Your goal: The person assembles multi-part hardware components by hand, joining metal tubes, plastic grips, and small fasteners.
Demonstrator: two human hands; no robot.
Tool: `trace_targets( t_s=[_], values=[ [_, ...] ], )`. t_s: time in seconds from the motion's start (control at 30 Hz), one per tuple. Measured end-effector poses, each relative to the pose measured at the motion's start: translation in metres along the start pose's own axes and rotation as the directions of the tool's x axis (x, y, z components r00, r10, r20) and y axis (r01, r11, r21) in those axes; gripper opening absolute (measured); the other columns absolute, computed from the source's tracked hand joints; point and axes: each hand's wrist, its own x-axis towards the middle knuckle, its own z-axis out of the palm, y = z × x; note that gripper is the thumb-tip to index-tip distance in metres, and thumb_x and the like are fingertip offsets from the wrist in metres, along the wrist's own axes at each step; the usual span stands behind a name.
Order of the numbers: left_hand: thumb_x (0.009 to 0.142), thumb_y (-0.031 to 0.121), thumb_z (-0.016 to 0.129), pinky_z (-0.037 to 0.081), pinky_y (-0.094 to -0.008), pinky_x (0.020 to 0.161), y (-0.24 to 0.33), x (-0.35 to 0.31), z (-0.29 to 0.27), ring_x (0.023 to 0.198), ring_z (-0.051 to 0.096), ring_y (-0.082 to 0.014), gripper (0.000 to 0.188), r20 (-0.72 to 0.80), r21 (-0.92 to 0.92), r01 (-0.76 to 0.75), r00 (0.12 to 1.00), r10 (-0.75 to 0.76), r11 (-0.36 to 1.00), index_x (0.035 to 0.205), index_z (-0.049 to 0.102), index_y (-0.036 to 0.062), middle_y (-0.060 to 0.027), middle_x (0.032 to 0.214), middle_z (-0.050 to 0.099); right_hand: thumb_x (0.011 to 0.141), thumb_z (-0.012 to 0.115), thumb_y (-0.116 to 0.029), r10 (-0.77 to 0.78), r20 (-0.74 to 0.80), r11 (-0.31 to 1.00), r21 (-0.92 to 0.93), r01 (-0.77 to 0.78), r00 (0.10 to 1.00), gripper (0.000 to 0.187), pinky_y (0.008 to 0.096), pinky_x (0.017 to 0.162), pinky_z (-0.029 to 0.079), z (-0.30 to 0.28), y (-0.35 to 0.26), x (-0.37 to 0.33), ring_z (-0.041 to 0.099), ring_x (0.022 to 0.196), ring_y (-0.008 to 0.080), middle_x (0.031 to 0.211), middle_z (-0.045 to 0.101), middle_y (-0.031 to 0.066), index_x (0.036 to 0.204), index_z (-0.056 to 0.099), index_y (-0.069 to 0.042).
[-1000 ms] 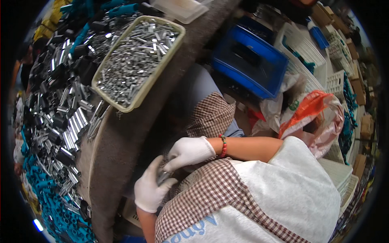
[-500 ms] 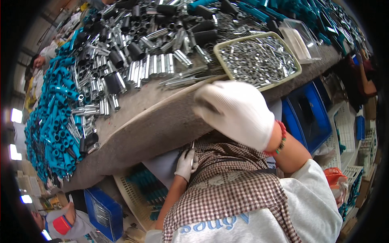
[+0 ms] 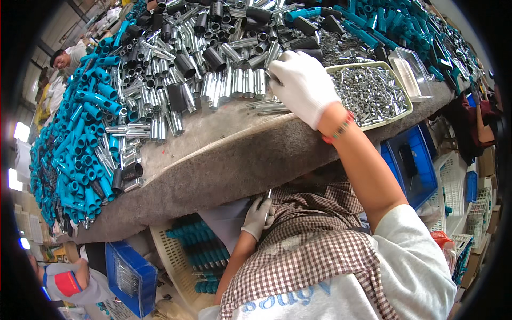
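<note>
My right hand [image 3: 303,85], in a white knit glove, is over the table with its fingers curled. Its fingertips are beside the right end of a row of shiny metal tubes [image 3: 232,84]; whatever they hold is hidden. Thin metal rods [image 3: 269,106] lie just below that hand. Low at my lap, below the table edge, my gloved left hand [image 3: 258,216] is closed around a slim metal rod [image 3: 269,193], whose tip sticks up past the fingers. A pale yellow tray [image 3: 408,101] full of small metal pieces is right of my right hand.
Teal plastic handles [image 3: 80,160] are heaped along the left side, with more teal parts [image 3: 405,29] at the far right. A clear plastic box [image 3: 413,72] stands behind the tray. Blue bins [image 3: 130,277] and a cream crate [image 3: 170,256] sit below the grey table edge [image 3: 224,162]. Other people are nearby.
My right hand has moved up and away from me, from over the table edge to the metal tubes. My left hand stays low, still gripping the rod. The view has shifted slightly.
</note>
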Motion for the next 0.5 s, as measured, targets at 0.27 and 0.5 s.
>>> trace_targets(
  t_s=[0.27,0.5],
  values=[
    [0.097,0.023,0.049,0.026,-0.0251,0.034,0.004,0.004,0.004,0.042,0.041,-0.0111,0.025,0.027,0.029,0.044,0.999,-0.045,0.999,0.116,0.044,0.0075,-0.0057,0.070,0.053,0.077,0.062,0.002,0.525,0.380,0.304,0.752,-0.585,0.762,0.025,0.0235,0.069,0.051,-0.125,0.026,-0.151,0.061,0.079,0.0104,0.087,0.064,0.0057,0.102,0.060,0.000],
    [0.096,0.030,0.052,0.024,-0.0219,0.033,0.016,0.006,0.008,0.041,0.038,-0.0090,0.025,-0.026,0.121,0.096,0.995,-0.094,0.988,0.114,0.051,0.0127,-0.0012,0.067,0.050,0.087,0.057,-0.009,0.863,0.500,-0.324,0.653,-0.685,0.068,0.020,0.0262,0.058,0.049,-0.059,0.110,-0.333,0.059,0.069,0.0116,0.082,0.063,0.0050,0.106,0.062,-0.003]
  ],
)
